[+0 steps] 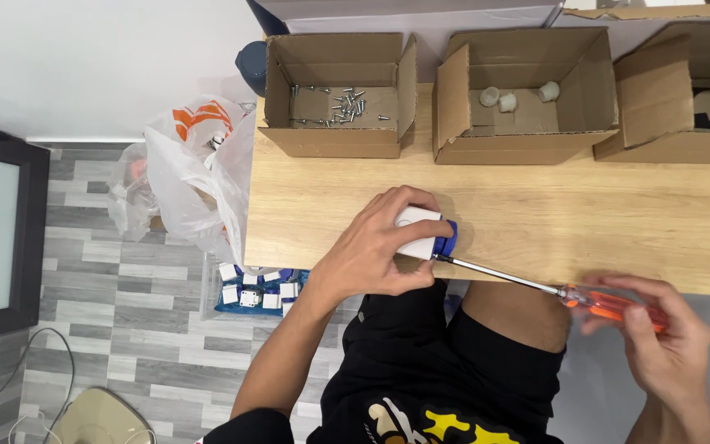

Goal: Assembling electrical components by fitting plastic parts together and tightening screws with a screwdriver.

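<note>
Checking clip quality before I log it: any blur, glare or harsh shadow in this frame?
Head view: lighting is even and soft, with no glare on the wooden table; the right hand and the orange screwdriver handle are motion-blurred; the left hand on the white and blue part is sharp; shadows inside the cardboard boxes are mild.

Light wood table (585, 222), long edge running L–R. Along its far side, 3 open cardboard boxes in a row: left box (340, 141) w/ loose screws inside, middle box (527, 146) w/ a few small white caps, right box (684, 144) partly cut off by the frame edge. Near edge, left of centre: white-and-blue plastic part (431, 238) resting on the wood. Rest of the top is bare wood.
</note>
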